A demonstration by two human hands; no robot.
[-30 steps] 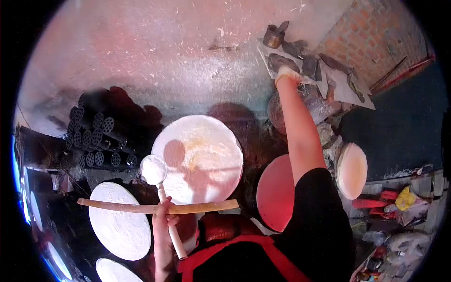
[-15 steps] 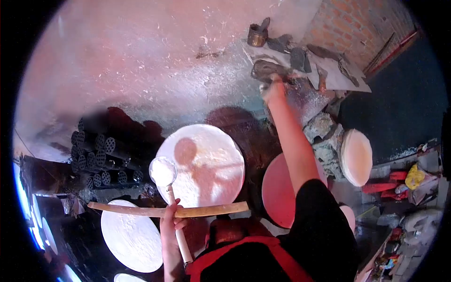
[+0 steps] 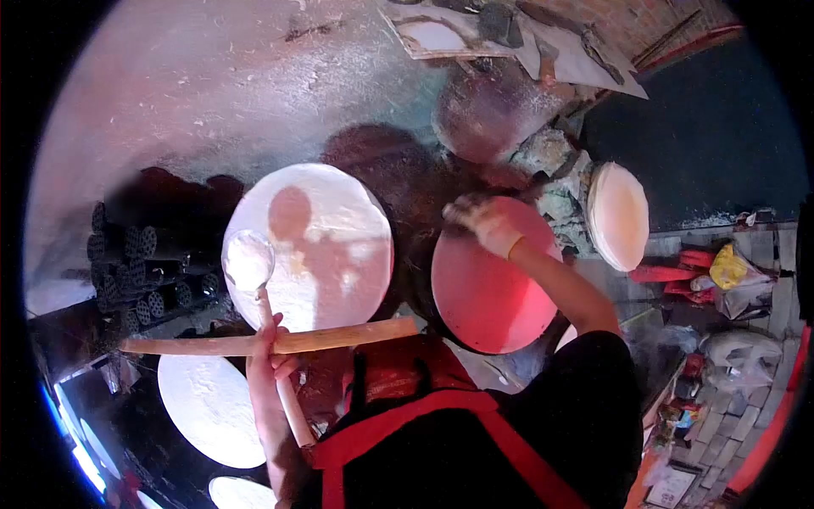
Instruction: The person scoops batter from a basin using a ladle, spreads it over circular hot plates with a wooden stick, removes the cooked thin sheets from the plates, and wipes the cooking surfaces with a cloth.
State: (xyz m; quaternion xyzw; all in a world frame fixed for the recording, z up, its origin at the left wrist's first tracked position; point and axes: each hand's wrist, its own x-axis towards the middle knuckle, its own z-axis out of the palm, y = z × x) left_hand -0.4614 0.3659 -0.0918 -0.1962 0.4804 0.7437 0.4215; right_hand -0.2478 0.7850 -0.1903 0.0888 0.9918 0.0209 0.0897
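My left hand [image 3: 268, 349] is closed around the handle of a ladle [image 3: 251, 261] and a long, slightly curved wooden stick [image 3: 352, 337] lying crosswise. White batter fills the ladle's bowl, which hangs over a round griddle [image 3: 343, 204] coated in white. My right hand [image 3: 496, 229], blurred, is over the upper left part of a bare, reddish round griddle [image 3: 496, 297]. Its fingers are closed on a dark pad [image 3: 459, 209], whose material I cannot make out. The pad is at the griddle's rim.
Black coal briquettes [image 3: 140, 263] are stacked on the left. Another white round [image 3: 212, 411] lies at lower left. A stack of pale round sheets [image 3: 619, 216] stands at right. At the top is a white board [image 3: 585, 59] with dark objects on it.
My right hand has come down from the board to the reddish griddle, bringing the dark pad. The view has shifted. My left hand keeps the ladle and wooden stick.
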